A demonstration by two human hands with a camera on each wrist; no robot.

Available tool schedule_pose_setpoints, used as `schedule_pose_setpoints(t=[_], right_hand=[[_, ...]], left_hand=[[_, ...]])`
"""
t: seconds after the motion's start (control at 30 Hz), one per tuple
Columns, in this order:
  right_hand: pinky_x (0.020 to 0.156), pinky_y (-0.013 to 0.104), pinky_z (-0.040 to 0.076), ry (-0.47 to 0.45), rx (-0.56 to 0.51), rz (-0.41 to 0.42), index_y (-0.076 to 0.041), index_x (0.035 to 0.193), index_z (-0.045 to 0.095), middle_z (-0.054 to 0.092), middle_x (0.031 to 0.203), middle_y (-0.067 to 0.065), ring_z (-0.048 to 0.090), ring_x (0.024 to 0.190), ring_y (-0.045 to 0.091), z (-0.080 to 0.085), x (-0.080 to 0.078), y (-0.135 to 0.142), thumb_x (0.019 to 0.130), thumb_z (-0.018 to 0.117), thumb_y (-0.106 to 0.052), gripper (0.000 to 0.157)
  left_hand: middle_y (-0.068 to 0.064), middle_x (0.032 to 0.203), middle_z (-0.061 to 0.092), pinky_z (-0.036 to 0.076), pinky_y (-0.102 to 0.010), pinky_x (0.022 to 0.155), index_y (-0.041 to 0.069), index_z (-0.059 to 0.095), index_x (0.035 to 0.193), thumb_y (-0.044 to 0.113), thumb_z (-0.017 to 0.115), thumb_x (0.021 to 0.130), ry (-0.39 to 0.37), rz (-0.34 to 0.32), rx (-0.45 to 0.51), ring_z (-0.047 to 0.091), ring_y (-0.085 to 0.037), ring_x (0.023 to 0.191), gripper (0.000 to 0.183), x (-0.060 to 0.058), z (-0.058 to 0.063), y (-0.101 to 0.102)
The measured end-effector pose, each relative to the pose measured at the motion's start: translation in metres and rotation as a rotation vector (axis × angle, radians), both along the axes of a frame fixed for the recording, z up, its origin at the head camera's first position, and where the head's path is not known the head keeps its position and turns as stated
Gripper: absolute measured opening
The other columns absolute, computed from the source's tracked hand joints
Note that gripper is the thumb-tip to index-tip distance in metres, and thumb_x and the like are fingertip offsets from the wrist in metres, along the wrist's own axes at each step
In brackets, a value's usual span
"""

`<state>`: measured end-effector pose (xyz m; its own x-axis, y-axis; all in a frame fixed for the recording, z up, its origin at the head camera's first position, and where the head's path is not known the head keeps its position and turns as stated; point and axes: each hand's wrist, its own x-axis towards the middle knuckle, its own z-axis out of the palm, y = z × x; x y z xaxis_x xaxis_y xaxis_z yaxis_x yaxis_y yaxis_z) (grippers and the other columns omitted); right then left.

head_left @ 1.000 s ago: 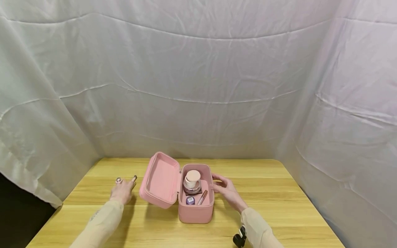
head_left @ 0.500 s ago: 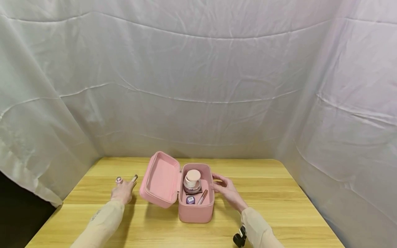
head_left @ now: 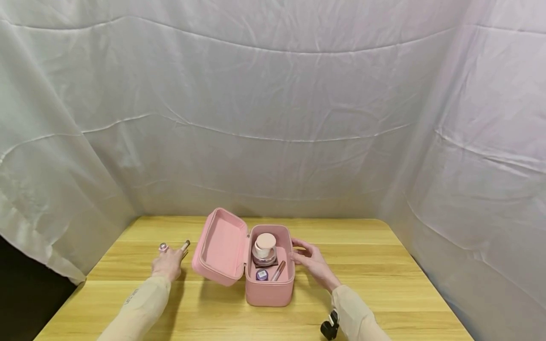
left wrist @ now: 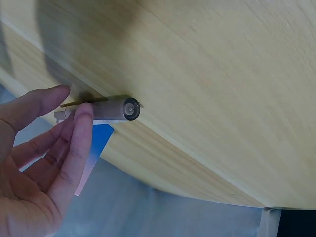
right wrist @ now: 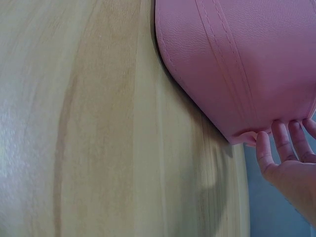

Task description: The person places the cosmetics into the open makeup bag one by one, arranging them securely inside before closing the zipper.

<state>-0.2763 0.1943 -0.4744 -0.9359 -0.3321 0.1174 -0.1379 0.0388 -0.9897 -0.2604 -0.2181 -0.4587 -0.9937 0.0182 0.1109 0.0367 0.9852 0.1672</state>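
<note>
My left hand is at the table's left, its thumb and index finger pinching a slim, dark-capped cosmetic tube low over the wood. Behind those fingers in the left wrist view shows a blue-and-pink item, partly hidden. A small pinkish thing with a silver top shows by the knuckles. In the middle stands a pink cosmetic case, its lid swung out leftward. My right hand rests its extended fingertips against the case's right side.
Inside the case are a white-lidded jar atop a round container, a purple-rimmed pot and a lip gloss tube. Pale cloth hangs behind and beside the wooden table. A black device sits at my right sleeve.
The tube at my left fingers has tilted slightly, and its tip shows a little higher and farther right. The case, its contents and my right hand hold still.
</note>
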Motion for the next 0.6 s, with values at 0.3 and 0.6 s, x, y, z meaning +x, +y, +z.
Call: schedule_pose_setpoints(t=[0.3, 0.6], right_hand=[[0.087, 0.020, 0.055, 0.009, 0.006, -0.004, 0.013, 0.148, 0.036, 0.040, 0.148, 0.039, 0.058, 0.118, 0.023, -0.0002, -0.0001, 0.0003, 0.097, 0.059, -0.004, 0.059], [0.086, 0.020, 0.055, 0.005, 0.008, -0.003, 0.012, 0.149, 0.036, 0.040, 0.148, 0.039, 0.058, 0.118, 0.023, -0.0013, -0.0013, 0.0005, 0.097, 0.059, -0.004, 0.059]], left_hand=[[-0.026, 0.090, 0.063, 0.059, -0.055, 0.059, -0.006, 0.066, 0.098, -0.002, 0.071, 0.078, -0.010, 0.047, 0.020, 0.065, -0.044, 0.083, 0.021, 0.0002, -0.0019, -0.0003], [-0.031, 0.099, 0.059, 0.059, -0.057, 0.063, -0.009, 0.064, 0.105, -0.005, 0.070, 0.076, -0.025, 0.044, 0.017, 0.061, -0.046, 0.091, 0.029, 0.0029, -0.0020, -0.0008]])
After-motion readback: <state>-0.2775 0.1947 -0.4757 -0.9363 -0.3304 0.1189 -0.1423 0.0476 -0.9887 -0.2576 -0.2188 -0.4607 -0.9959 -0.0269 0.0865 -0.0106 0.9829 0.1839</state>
